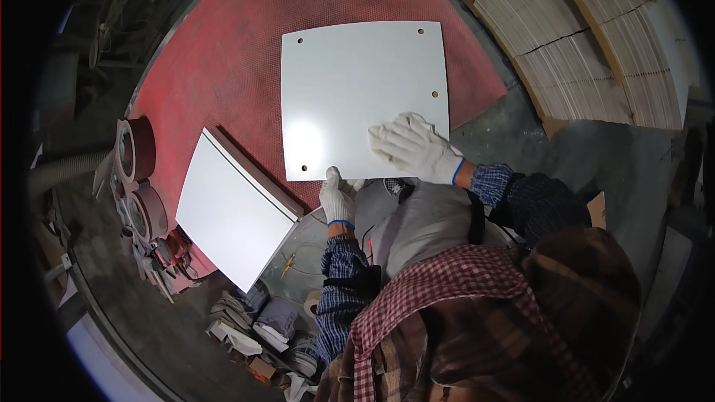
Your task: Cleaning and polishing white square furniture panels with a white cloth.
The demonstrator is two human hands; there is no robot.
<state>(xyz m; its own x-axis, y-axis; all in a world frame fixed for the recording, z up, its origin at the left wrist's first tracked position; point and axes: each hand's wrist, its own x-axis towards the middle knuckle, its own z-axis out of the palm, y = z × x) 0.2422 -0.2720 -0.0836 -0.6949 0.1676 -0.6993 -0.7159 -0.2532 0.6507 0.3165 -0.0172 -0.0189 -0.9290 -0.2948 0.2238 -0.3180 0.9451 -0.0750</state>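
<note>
A white square panel [357, 89] with small holes near its corners lies flat on a red mat [223, 52]. My right hand [413, 147], in a white work glove, presses flat on the panel's near right corner, with what looks like a pale cloth under its fingers. My left hand [337, 197], also gloved, grips the panel's near edge with its thumb on top. Both sleeves are blue plaid.
A stack of white panels [231, 208] leans at the mat's near left edge. Rolls of dark red tape [138, 179] sit further left. Stacks of pale boards [588, 37] lie at the upper right. Rags and scraps [268, 327] cover the floor below.
</note>
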